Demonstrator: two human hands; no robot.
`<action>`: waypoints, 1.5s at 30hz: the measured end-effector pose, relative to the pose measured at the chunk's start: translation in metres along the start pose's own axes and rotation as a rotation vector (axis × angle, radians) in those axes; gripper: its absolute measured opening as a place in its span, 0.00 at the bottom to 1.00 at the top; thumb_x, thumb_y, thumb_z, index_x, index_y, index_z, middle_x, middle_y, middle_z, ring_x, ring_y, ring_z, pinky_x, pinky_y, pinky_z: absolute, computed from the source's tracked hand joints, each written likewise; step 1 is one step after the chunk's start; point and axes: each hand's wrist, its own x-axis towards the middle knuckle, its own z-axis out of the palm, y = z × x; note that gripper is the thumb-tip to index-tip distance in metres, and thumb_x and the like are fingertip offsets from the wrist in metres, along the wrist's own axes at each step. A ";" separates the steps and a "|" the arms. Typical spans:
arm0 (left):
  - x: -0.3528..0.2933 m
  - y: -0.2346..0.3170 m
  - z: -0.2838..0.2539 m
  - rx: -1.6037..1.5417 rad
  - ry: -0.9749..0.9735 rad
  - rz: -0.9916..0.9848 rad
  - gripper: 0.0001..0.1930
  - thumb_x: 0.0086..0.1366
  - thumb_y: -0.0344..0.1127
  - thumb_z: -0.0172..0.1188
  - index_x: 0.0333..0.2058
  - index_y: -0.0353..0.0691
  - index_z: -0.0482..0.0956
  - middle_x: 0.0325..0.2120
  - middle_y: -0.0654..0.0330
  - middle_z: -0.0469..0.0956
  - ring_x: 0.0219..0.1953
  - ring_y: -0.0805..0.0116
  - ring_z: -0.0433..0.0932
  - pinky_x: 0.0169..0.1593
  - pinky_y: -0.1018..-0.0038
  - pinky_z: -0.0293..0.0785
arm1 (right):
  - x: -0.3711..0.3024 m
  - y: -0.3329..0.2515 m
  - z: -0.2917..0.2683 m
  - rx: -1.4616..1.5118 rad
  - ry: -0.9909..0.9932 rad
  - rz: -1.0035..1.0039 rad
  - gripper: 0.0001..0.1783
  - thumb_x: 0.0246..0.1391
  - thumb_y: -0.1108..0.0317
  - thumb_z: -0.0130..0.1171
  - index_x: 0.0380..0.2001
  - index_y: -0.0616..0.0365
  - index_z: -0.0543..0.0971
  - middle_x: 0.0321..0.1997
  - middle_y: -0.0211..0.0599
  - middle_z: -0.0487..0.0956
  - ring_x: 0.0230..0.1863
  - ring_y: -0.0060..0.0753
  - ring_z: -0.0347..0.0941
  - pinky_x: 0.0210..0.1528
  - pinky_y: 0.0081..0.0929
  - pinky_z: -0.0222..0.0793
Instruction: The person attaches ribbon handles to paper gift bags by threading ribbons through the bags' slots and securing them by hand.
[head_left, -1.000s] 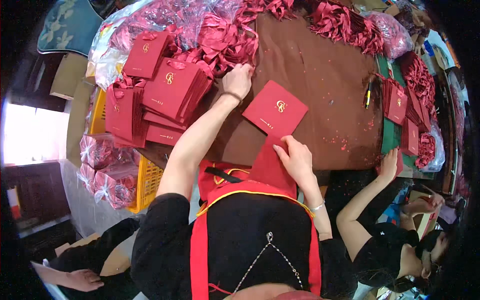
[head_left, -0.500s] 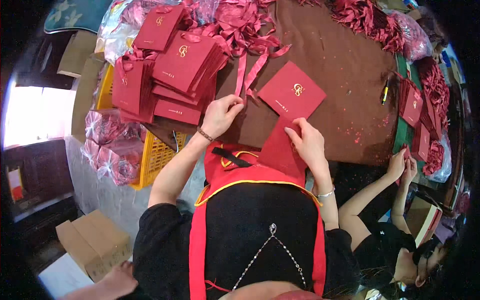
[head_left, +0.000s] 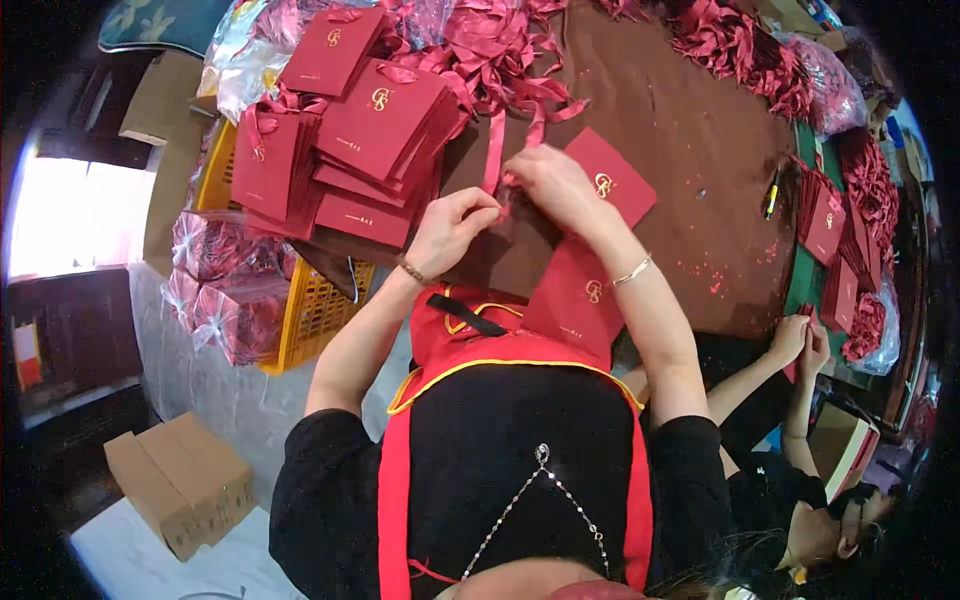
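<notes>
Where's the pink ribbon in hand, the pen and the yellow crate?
Pink ribbon (head_left: 495, 152): head view, on its left strip.
Pen (head_left: 772, 197): head view, middle of its barrel.
Yellow crate (head_left: 318, 312): head view, perforated side wall.

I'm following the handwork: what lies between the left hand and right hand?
Pink ribbon shows between the left hand and right hand, in the head view.

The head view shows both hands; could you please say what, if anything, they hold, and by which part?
A pink ribbon: the left hand pinches it near its lower end; the right hand meets it just above, exact grip hidden.
</notes>
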 end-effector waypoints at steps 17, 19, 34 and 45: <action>0.006 0.008 -0.002 0.835 0.276 0.498 0.03 0.52 0.31 0.60 0.27 0.41 0.77 0.30 0.57 0.76 0.32 0.57 0.73 0.37 0.64 0.68 | -0.111 -0.003 -0.044 -0.136 0.412 0.561 0.13 0.48 0.57 0.56 0.31 0.55 0.79 0.33 0.42 0.78 0.38 0.45 0.73 0.40 0.38 0.70; 0.023 -0.003 0.003 0.835 0.159 0.584 0.02 0.51 0.29 0.60 0.25 0.41 0.76 0.28 0.58 0.76 0.31 0.56 0.72 0.36 0.64 0.67 | -0.112 -0.035 -0.040 -0.126 0.159 0.663 0.12 0.45 0.58 0.58 0.28 0.54 0.79 0.29 0.37 0.79 0.32 0.42 0.75 0.36 0.36 0.70; 0.050 -0.037 0.038 0.133 -0.245 0.365 0.12 0.62 0.32 0.53 0.42 0.31 0.73 0.27 0.57 0.74 0.26 0.73 0.69 0.32 0.75 0.67 | -0.141 -0.093 -0.003 -0.336 0.371 0.653 0.16 0.38 0.54 0.63 0.24 0.51 0.71 0.28 0.28 0.71 0.36 0.32 0.66 0.39 0.31 0.57; 0.041 -0.032 0.026 0.699 -0.114 0.465 0.14 0.60 0.33 0.54 0.43 0.36 0.73 0.27 0.48 0.76 0.29 0.50 0.73 0.33 0.60 0.69 | -0.108 -0.087 -0.012 0.045 0.212 0.668 0.14 0.45 0.58 0.59 0.23 0.58 0.72 0.22 0.41 0.76 0.27 0.46 0.74 0.26 0.42 0.66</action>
